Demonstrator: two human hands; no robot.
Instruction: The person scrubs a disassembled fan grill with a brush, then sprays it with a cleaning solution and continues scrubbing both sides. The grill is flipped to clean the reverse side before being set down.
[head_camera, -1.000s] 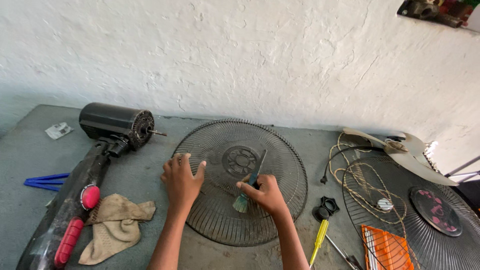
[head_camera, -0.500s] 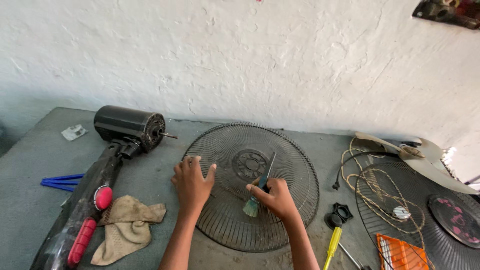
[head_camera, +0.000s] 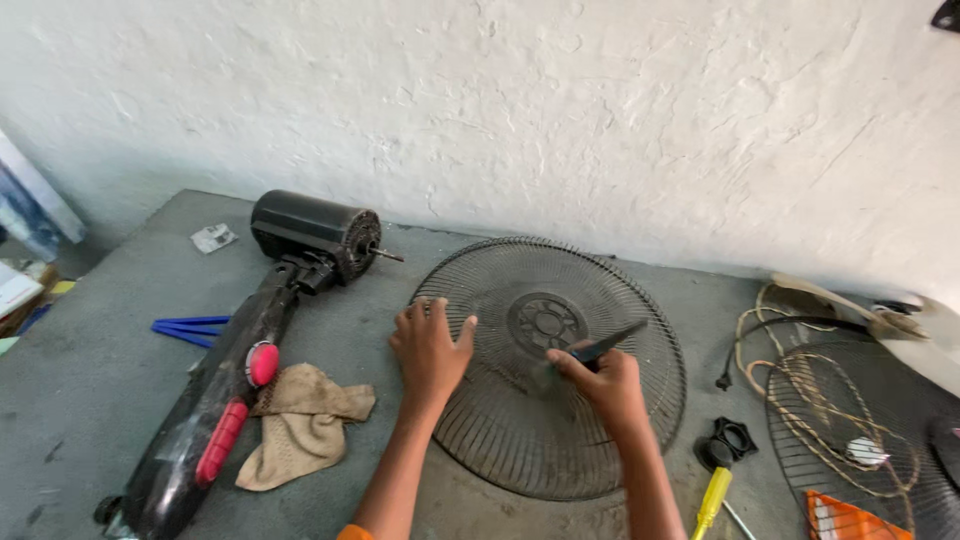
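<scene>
Left of frame, on the desk (head_camera: 90, 400): one black fan motor body (head_camera: 300, 232), one rag (head_camera: 300, 425). Centre: one wire fan guard (head_camera: 548, 365). I see my left hand (head_camera: 430, 348) spread flat on it; right hand (head_camera: 598, 382) gripping one dark tool (head_camera: 610, 344). Lower right: one yellow-handled screwdriver (head_camera: 712, 498).

Left hand (head_camera: 430, 350) flat, fingers spread; right hand (head_camera: 600, 385) clenched.

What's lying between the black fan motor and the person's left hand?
Only bare grey tabletop in the head view; the fan motor sits up left, and the left hand rests flat on the wire fan guard.
</scene>
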